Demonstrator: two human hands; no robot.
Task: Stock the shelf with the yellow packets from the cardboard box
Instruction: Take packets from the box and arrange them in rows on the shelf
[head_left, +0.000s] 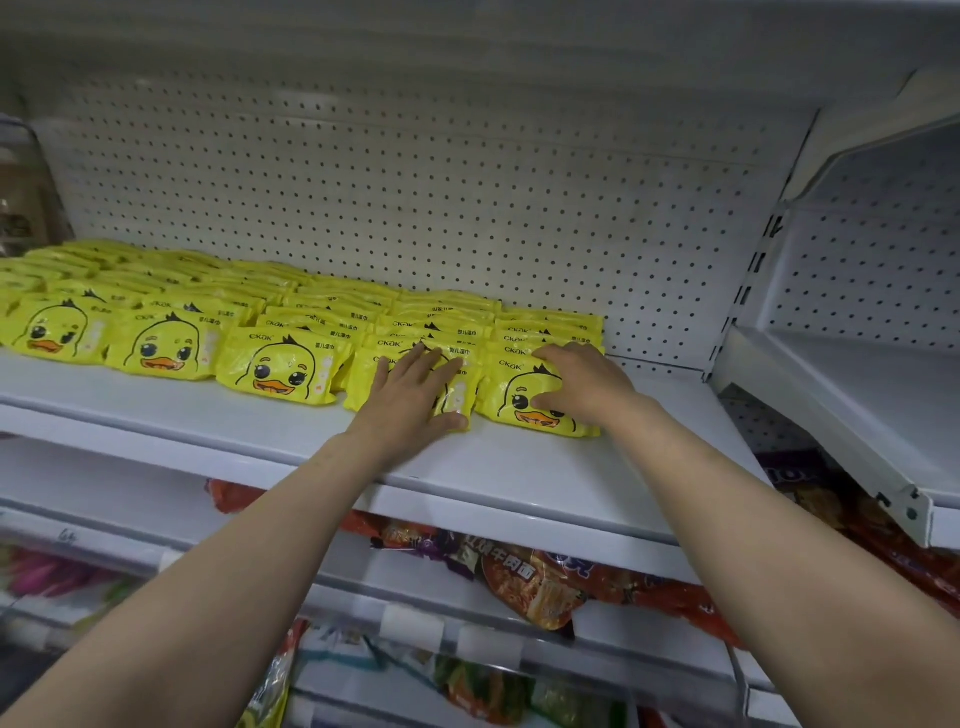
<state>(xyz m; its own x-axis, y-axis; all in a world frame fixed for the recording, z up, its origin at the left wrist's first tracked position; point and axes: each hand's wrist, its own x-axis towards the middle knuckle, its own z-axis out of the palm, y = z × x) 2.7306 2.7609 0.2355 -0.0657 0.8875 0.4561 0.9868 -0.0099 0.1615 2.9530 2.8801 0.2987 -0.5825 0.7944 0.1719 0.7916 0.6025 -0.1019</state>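
Both hands, left (410, 395) and right (582, 384), spread flat on soft, light, glossy yellow duck-print plastic packets (530, 400); looked slippery, best grabbed by edges.

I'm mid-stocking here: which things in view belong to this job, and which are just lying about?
Part of the job:
- yellow packets in rows on the shelf
- left hand flat on one front packet
- right hand on the rightmost packet

Just lying about:
- red snack bags on the shelf below
- side shelf on the right

The cardboard box is not in view.
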